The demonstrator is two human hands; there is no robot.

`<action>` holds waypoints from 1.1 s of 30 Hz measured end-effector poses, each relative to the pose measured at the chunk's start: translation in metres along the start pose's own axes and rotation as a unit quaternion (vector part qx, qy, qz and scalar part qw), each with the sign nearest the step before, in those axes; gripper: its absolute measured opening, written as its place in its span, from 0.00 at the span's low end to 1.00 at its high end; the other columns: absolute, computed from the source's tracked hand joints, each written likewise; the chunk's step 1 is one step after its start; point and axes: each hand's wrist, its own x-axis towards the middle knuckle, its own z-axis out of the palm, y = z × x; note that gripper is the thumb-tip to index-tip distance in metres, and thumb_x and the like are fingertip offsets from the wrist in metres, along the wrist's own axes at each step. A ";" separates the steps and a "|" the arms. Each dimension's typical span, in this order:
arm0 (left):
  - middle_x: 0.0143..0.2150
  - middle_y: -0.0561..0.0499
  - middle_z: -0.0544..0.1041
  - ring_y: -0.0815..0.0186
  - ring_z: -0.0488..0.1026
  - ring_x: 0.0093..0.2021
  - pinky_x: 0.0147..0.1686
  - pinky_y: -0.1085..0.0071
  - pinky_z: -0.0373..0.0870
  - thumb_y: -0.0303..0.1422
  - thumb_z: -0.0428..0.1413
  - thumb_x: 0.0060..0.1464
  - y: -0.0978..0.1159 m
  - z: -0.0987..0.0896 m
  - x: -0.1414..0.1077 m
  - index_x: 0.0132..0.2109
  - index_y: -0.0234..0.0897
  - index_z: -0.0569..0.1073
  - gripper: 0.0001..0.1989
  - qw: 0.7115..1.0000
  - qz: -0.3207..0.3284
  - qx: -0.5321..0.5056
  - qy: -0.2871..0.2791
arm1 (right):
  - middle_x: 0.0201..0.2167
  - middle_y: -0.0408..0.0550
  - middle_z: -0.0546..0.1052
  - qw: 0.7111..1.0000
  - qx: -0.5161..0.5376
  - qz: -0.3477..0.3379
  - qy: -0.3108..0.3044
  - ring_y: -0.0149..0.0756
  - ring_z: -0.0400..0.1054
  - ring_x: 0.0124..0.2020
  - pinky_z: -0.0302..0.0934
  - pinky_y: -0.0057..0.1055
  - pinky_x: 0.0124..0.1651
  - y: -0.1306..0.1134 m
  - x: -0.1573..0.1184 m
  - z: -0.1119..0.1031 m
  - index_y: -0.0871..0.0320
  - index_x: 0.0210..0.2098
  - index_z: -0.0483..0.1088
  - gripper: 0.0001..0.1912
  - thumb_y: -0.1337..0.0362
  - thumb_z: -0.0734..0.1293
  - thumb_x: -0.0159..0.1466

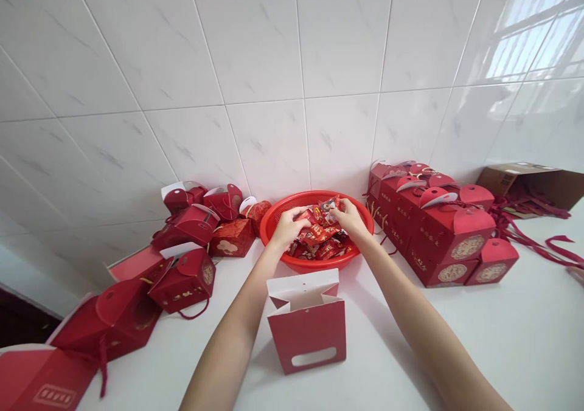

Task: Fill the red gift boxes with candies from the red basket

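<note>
A round red plastic basket (298,265) stands against the tiled wall, with red-wrapped candies (314,238) in it. My left hand (288,227) is over the basket's left part, its fingers closed round red candy packets. At the right, my right hand (347,217) pinches a red and white wrapped candy (329,210). Both hands are close together above the pile. Between my forearms, nearer to me, a red paper box (310,335) stands upright with its top open, a white inner flap raised and an oval window low on its front.
Several red gift boxes (182,277) lie and stand at the left. More closed red boxes (433,234) are stacked in rows at the right. Behind them on the far right, a cardboard box (506,183) lies open beside dark red ribbons (533,241) on the white table (524,338).
</note>
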 end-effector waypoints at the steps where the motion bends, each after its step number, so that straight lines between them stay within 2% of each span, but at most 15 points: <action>1: 0.38 0.50 0.82 0.60 0.77 0.41 0.43 0.66 0.73 0.27 0.58 0.38 0.000 0.000 0.000 0.41 0.35 0.79 0.18 1.000 0.001 -0.003 0.006 | 0.37 0.45 0.77 1.000 -0.012 -0.007 -0.007 0.41 0.71 0.40 0.64 0.37 0.45 0.001 0.000 0.000 0.55 0.38 0.68 0.15 0.60 0.68 0.52; 4: 0.39 0.49 0.81 0.61 0.77 0.42 0.44 0.67 0.73 0.29 0.60 0.39 0.001 -0.001 -0.001 0.41 0.34 0.77 0.17 0.999 0.031 0.002 0.022 | 0.36 0.46 0.77 0.999 -0.037 -0.033 0.003 0.41 0.71 0.42 0.64 0.38 0.47 -0.002 -0.004 0.001 0.54 0.39 0.69 0.17 0.57 0.72 0.51; 6: 0.42 0.48 0.81 0.60 0.76 0.44 0.46 0.67 0.72 0.31 0.62 0.40 0.002 -0.001 -0.001 0.42 0.34 0.76 0.17 0.998 0.060 0.014 0.024 | 0.35 0.47 0.77 0.997 -0.031 -0.063 -0.018 0.40 0.72 0.40 0.65 0.36 0.45 -0.009 -0.008 0.001 0.55 0.36 0.71 0.15 0.55 0.72 0.52; 8: 0.44 0.47 0.80 0.59 0.76 0.46 0.47 0.66 0.72 0.34 0.63 0.42 0.002 -0.001 -0.001 0.43 0.34 0.76 0.18 0.996 0.080 0.030 0.019 | 0.31 0.46 0.78 0.993 -0.007 -0.069 -0.101 0.39 0.73 0.36 0.67 0.34 0.39 -0.017 -0.014 0.000 0.56 0.34 0.72 0.15 0.53 0.72 0.54; 10: 0.44 0.47 0.80 0.59 0.76 0.46 0.48 0.66 0.71 0.36 0.64 0.43 0.002 -0.001 -0.001 0.43 0.35 0.76 0.18 0.995 0.090 0.044 0.019 | 0.26 0.43 0.77 0.978 0.021 -0.041 -0.204 0.37 0.73 0.31 0.67 0.31 0.32 -0.024 -0.020 -0.001 0.57 0.36 0.73 0.17 0.53 0.74 0.53; 12: 0.45 0.47 0.80 0.59 0.76 0.47 0.49 0.66 0.70 0.36 0.63 0.46 0.001 0.000 -0.001 0.43 0.35 0.75 0.17 0.994 0.096 0.043 0.022 | 0.24 0.42 0.76 0.964 0.044 -0.012 -0.261 0.37 0.73 0.28 0.68 0.31 0.29 -0.028 -0.024 -0.001 0.57 0.37 0.73 0.19 0.57 0.77 0.49; 14: 0.44 0.47 0.80 0.60 0.76 0.47 0.49 0.66 0.71 0.38 0.61 0.49 0.000 0.001 -0.001 0.42 0.35 0.76 0.15 0.995 0.090 0.030 0.028 | 0.25 0.42 0.77 0.964 0.057 -0.006 -0.259 0.37 0.73 0.27 0.68 0.31 0.28 -0.030 -0.026 -0.002 0.57 0.35 0.73 0.18 0.59 0.78 0.47; 19: 0.41 0.49 0.81 0.58 0.76 0.47 0.50 0.65 0.71 0.39 0.58 0.51 -0.003 0.000 0.003 0.38 0.36 0.79 0.12 0.995 0.048 0.010 0.090 | 0.27 0.44 0.77 0.977 0.098 -0.004 -0.191 0.37 0.73 0.26 0.68 0.31 0.28 -0.031 -0.024 -0.002 0.56 0.29 0.70 0.15 0.59 0.77 0.48; 23: 0.45 0.48 0.83 0.57 0.76 0.50 0.53 0.63 0.71 0.37 0.61 0.50 -0.003 -0.002 0.004 0.40 0.37 0.81 0.12 0.996 0.040 0.008 0.084 | 0.30 0.43 0.77 0.967 0.147 0.015 -0.207 0.39 0.75 0.32 0.69 0.32 0.31 -0.035 -0.024 -0.004 0.56 0.30 0.70 0.18 0.56 0.77 0.46; 26: 0.48 0.47 0.83 0.56 0.76 0.53 0.56 0.61 0.69 0.37 0.62 0.49 -0.002 -0.003 0.002 0.42 0.37 0.82 0.14 0.994 0.048 0.012 0.093 | 0.30 0.42 0.77 0.965 0.164 0.017 -0.206 0.35 0.73 0.33 0.69 0.31 0.36 -0.038 -0.026 -0.005 0.56 0.30 0.71 0.18 0.55 0.78 0.45; 28: 0.49 0.46 0.82 0.56 0.75 0.55 0.59 0.60 0.67 0.38 0.62 0.49 0.000 -0.002 0.001 0.43 0.36 0.82 0.15 0.995 0.057 0.012 0.077 | 0.30 0.41 0.76 0.962 0.148 0.006 -0.228 0.33 0.72 0.33 0.69 0.30 0.38 -0.040 -0.027 -0.005 0.57 0.30 0.73 0.18 0.55 0.78 0.46; 30: 0.49 0.45 0.82 0.55 0.75 0.56 0.60 0.59 0.66 0.39 0.62 0.48 0.002 -0.002 0.000 0.42 0.36 0.82 0.16 0.998 0.056 0.008 0.034 | 0.30 0.42 0.76 0.958 0.124 -0.003 -0.259 0.34 0.71 0.34 0.69 0.30 0.39 -0.040 -0.027 -0.004 0.57 0.30 0.75 0.17 0.55 0.78 0.46; 33: 0.51 0.45 0.81 0.55 0.75 0.55 0.59 0.60 0.67 0.38 0.59 0.52 0.001 -0.001 0.002 0.44 0.37 0.82 0.15 0.999 0.035 0.004 0.004 | 0.29 0.42 0.76 0.963 0.120 0.001 -0.239 0.34 0.71 0.33 0.68 0.31 0.38 -0.037 -0.025 -0.004 0.58 0.30 0.75 0.17 0.55 0.78 0.46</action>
